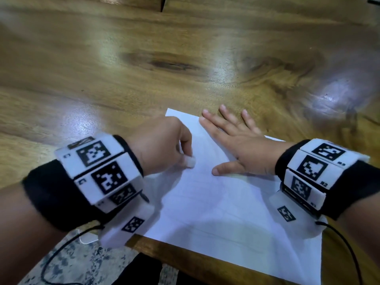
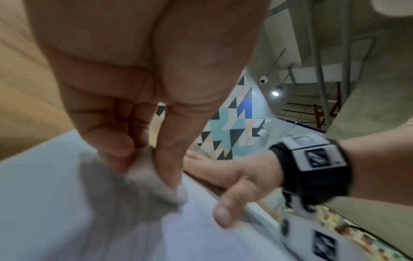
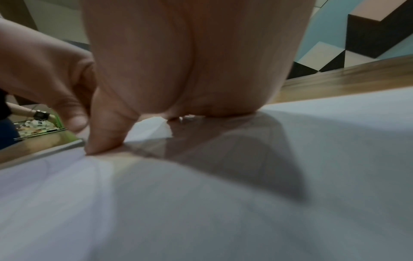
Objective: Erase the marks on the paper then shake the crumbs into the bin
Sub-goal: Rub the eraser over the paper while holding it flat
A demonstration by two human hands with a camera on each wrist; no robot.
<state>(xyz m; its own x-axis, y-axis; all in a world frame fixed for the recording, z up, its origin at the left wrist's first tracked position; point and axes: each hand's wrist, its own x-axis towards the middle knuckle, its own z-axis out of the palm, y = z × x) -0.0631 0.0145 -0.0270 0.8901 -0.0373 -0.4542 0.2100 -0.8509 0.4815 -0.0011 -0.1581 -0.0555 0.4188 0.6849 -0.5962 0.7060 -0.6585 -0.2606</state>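
A white sheet of paper (image 1: 226, 202) lies on the wooden table near its front edge, with faint pencil lines on it. My left hand (image 1: 164, 145) pinches a small white eraser (image 1: 190, 162) between thumb and curled fingers and presses it on the sheet's upper left part; the eraser (image 2: 154, 178) looks blurred in the left wrist view. My right hand (image 1: 236, 145) lies flat on the paper's far right part, fingers spread, thumb pointing left. Its palm (image 3: 190, 70) and thumb press on the paper (image 3: 201, 203) in the right wrist view. No bin is in view.
The wooden table (image 1: 144, 68) stretches far ahead and to both sides, bare and glossy. Its front edge (image 1: 185, 256) runs just below the paper. Black cables (image 1: 61, 249) hang from both wrist bands over the patterned floor (image 1: 78, 262).
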